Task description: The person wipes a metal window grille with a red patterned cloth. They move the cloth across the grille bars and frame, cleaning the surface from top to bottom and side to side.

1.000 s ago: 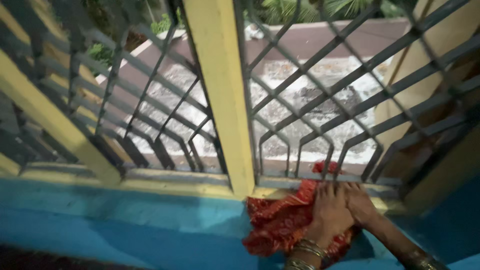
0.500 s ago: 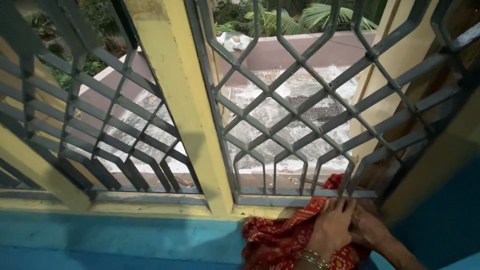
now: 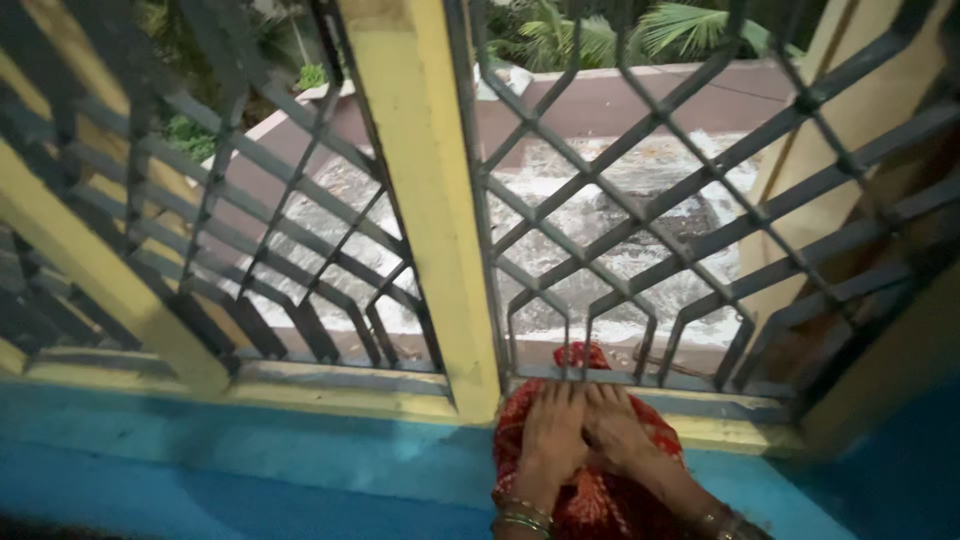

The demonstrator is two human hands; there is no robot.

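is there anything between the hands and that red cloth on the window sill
Nothing visible. The left hand and right hand both lie flat on the red cloth, side by side. The metal window grille stands just beyond the fingertips, and a bit of the cloth pokes through its bottom edge.

two hands pressed flat, side by side

at the lower middle of the frame, the left hand (image 3: 553, 437) and right hand (image 3: 617, 432) lie palms down, touching, fingers stretched upward. bangles ring both wrists at the bottom edge.
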